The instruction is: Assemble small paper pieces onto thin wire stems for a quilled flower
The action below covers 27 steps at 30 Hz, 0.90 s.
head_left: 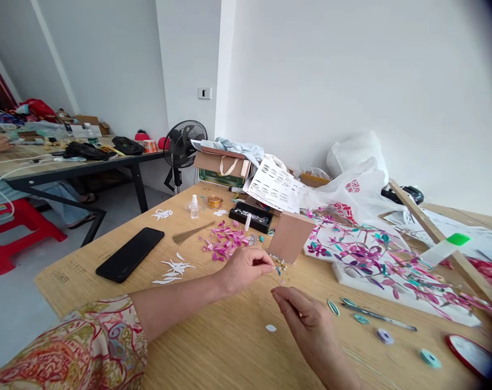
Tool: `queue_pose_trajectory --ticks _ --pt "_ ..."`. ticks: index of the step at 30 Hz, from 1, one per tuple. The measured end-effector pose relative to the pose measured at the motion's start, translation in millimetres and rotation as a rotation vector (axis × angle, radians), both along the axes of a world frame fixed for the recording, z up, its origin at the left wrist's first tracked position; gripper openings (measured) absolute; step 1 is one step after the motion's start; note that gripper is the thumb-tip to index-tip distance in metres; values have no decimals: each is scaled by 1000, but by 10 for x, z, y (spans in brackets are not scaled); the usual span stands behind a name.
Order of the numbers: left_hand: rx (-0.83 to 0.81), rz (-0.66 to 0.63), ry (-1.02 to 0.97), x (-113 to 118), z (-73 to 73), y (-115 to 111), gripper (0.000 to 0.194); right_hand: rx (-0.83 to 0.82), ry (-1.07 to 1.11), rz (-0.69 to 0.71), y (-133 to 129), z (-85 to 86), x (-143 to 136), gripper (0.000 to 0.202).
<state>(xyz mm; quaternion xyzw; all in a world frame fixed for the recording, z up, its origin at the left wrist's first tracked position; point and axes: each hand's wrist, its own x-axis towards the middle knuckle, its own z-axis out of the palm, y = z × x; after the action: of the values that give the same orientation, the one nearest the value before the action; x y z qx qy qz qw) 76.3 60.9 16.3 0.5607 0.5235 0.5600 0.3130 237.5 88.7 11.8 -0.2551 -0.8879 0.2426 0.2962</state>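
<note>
My left hand (pixel 246 266) is closed in a pinch above the wooden table, its fingertips beside a few small pearl-like and blue bits. What it grips is too small to make out. Nearer to me, my right hand (pixel 306 314) pinches with thumb and forefinger just below the left fingertips; anything between them is too fine to name. Pink petals (pixel 225 238) lie in a heap beyond my left hand, and white pointed paper cutouts (pixel 175 269) are to its left. A small upright wooden board (pixel 290 237) stands behind both hands. Under them lies a white oval piece (pixel 271 328).
A black phone (pixel 130 254) lies at left. At right, pink and teal flower sprays (pixel 376 260) rest on white foam, near a pen (pixel 380 316), spools (pixel 429 358) and a wooden bar (pixel 445 244). Farther back are a dropper bottle (pixel 194 207) and a black tray (pixel 251 215).
</note>
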Motion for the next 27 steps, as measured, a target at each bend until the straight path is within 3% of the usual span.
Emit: queue_pose_trajectory --ticks 2,4,6,8,13,17,20,23,25,27 --pt "85 -47 225 -7 -8 -11 9 130 -18 -7 -20 98 24 25" --pt "112 -201 329 2 -5 -34 11 160 -9 -41 14 162 68 24" --pt "75 -355 279 22 10 -61 10 91 7 -75 89 173 118 23" --pt "-9 -424 110 46 32 -82 6 -41 20 -105 172 137 157 23" --pt "-185 -308 -393 78 52 -92 16 -327 116 -103 256 -42 132 27" --pt "-110 -169 -509 67 27 -61 17 -365 130 -72 183 -147 45 27" --pt "-98 -68 -397 39 11 -31 12 -222 46 -15 75 -115 9 26" --pt "-35 -3 -38 12 -3 -24 7 -3 -34 38 -20 21 22 25" --pt "48 -55 192 9 -11 -38 8 91 -49 25 -33 125 53 25" --pt "96 -208 293 22 -14 -63 10 104 -36 -16 7 196 90 24"
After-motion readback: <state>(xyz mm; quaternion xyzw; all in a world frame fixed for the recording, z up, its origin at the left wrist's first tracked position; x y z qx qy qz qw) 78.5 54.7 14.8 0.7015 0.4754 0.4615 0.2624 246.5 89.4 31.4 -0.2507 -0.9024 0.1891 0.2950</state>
